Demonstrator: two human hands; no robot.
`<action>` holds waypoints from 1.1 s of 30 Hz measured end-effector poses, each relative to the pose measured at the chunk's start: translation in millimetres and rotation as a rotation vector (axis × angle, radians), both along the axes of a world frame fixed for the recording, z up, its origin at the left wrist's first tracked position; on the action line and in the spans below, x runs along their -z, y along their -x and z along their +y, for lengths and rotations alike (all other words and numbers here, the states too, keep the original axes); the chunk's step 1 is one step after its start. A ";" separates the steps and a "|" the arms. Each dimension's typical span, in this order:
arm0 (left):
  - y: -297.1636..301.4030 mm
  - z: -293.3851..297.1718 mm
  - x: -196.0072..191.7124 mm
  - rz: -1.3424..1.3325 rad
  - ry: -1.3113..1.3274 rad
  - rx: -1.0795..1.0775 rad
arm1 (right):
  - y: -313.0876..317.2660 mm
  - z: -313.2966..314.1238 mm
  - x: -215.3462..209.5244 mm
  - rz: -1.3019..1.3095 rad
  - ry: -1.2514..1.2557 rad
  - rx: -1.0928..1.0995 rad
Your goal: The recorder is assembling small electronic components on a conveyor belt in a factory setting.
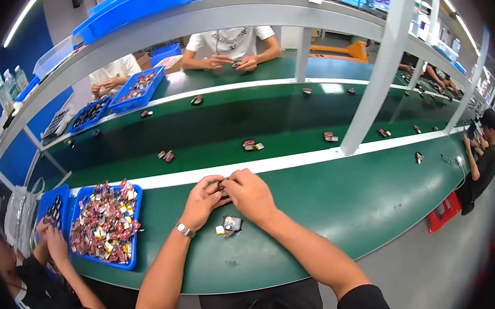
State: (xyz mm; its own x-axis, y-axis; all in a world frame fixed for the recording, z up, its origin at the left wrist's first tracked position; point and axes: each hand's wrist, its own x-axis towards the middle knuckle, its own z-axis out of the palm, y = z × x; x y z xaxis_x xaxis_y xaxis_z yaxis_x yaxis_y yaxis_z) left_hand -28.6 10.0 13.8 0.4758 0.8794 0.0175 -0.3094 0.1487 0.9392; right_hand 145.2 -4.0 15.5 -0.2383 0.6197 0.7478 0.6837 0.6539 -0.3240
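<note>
My left hand (200, 203), with a metal-banded watch on its wrist, and my right hand (250, 194) meet over the green table near the white rail. Between their bent fingers they pinch a small dark part (223, 190). The fingers cover most of it, so its exact kind does not show. Just below my hands, on the table, lies a small dark and silvery electronic piece (231, 224) with a pale yellow-white tab on its left. It touches neither hand.
A blue tray (133, 257) heaped with small red, white and yellow parts stands at left, beside a co-worker's hands (55, 242). Behind the white rail (294, 161), similar pieces (252, 145) lie spaced along a green conveyor belt. A grey upright post (372, 81) rises at right.
</note>
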 end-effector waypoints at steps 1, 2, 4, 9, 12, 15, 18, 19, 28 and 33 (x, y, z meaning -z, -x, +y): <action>-0.8 -1.2 -0.5 -0.002 -0.009 0.012 | -2.2 0.0 -0.8 -0.006 0.021 0.000; -5.8 0.2 1.3 -0.026 -0.003 0.035 | -8.0 -0.8 -1.4 -0.008 0.023 -0.010; -3.5 0.3 6.4 0.037 0.000 0.026 | -7.6 -0.1 -2.3 -0.008 0.034 -0.017; -0.2 -3.2 13.1 0.011 -0.023 0.047 | -13.8 -2.0 -10.6 -0.022 0.211 -0.124; -0.4 0.2 16.3 0.026 -0.061 0.027 | -15.5 1.5 -17.8 -0.040 0.218 -0.132; -7.0 2.2 8.4 -0.038 -0.182 -0.012 | -15.8 6.7 -33.6 -0.041 0.078 -0.147; -9.9 4.8 -0.6 -0.076 -0.274 -0.025 | -12.8 5.8 -40.1 -0.043 0.033 -0.118; -8.6 4.2 -2.6 -0.061 -0.283 -0.025 | -12.5 5.8 -38.7 -0.049 0.025 -0.115; -8.0 1.6 5.0 0.024 -0.161 0.004 | -17.9 1.1 -28.5 -0.081 0.152 -0.169; -4.4 -0.4 6.9 0.034 -0.067 0.019 | -15.9 -2.9 -20.6 -0.046 0.218 -0.124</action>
